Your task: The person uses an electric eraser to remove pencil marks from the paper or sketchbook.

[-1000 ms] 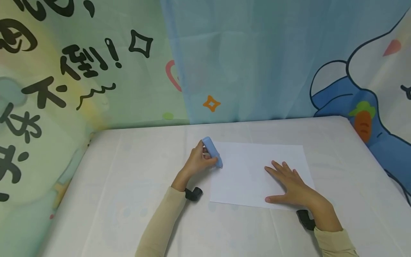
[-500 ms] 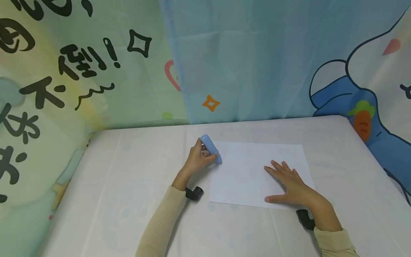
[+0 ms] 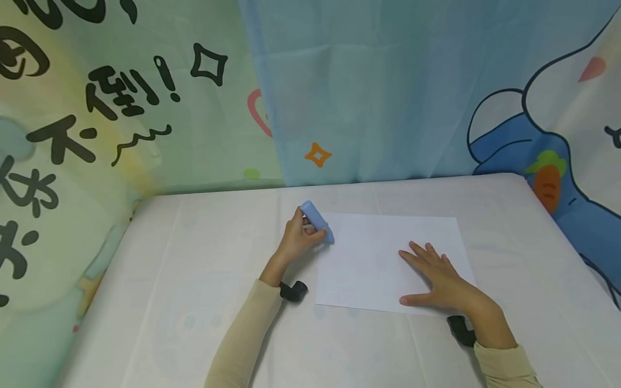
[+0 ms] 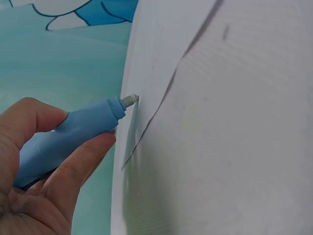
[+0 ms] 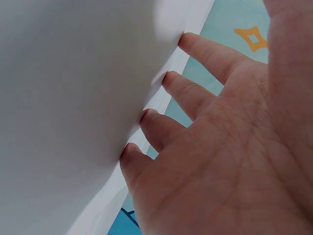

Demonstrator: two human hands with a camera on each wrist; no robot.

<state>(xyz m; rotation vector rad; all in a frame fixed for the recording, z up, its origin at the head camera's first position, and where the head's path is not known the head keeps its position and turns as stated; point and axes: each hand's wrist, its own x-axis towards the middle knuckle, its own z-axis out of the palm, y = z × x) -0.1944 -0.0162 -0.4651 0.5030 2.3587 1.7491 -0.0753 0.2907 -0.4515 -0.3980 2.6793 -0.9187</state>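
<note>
My left hand (image 3: 297,237) grips a chunky light-blue electric eraser (image 4: 73,132) between thumb and fingers, at the left edge of a sheet of white paper (image 3: 364,264). In the left wrist view its narrow whitish tip (image 4: 130,100) points at the paper, right at the surface, with small specks close by. On the right part of the sheet, my right hand (image 3: 439,283) lies with fingers spread; in the right wrist view its fingertips (image 5: 149,117) press on the paper. The marks on the sheet are too faint to make out.
A white cloth (image 3: 218,334) covers the table under the paper. Printed curtains (image 3: 388,97) hang behind and at the left of the table. Each wrist wears a small black camera mount (image 3: 293,291).
My left hand and the electric eraser have shifted slightly up and to the left, along the paper's left edge. My right hand stays in place on the sheet.
</note>
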